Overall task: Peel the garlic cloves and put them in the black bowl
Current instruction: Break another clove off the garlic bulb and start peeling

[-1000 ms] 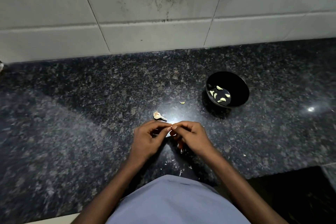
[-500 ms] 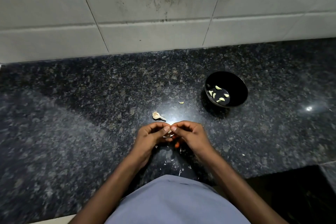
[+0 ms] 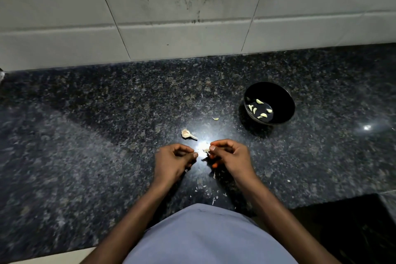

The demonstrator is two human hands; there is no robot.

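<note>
Right hand: the right hand (image 3: pixel 230 154) is hovering just above the tabletop near the person, its thumb and fingertips pinching a small pale garlic clove (image 3: pixel 206 150); holding it at the tips is leaving the papery skin exposed for picking.
Left hand: the left hand (image 3: pixel 174 159) is sitting just left of the right one, a small gap apart, fingers curled inward; I cannot tell whether it is pinching a scrap of skin or nothing at all.
Clove being worked: it is showing at the right hand's fingertips, whitish and ragged at the edge, so it is probably only part peeled.
Black bowl (image 3: pixel 282 92): it is standing farther away and to the right, within easy reach of the right hand, likely so each finished clove can be dropped in. It is round, glossy and deep.
Peeled cloves (image 3: pixel 259 101): several are lying in the bottom of the bowl, smooth, cream-coloured and crescent shaped.
Garlic remnant (image 3: pixel 186 133): a dry, ribbed piece with a thin stalk is lying on the tabletop just beyond the left hand, apart from the bowl.
Loose scrap (image 3: pixel 215 118): a small pale curl is lying between the remnant and the bowl.
Skin flakes (image 3: pixel 214 199): tiny white shreds are scattering under and near the hands, where the peeling is happening.
Tabletop (image 3: pixel 85 135): dark speckled polished stone, reflecting a bright light spot.
Wall (image 3: pixel 150 6): pale, stained tiles are running along the far edge.
</note>
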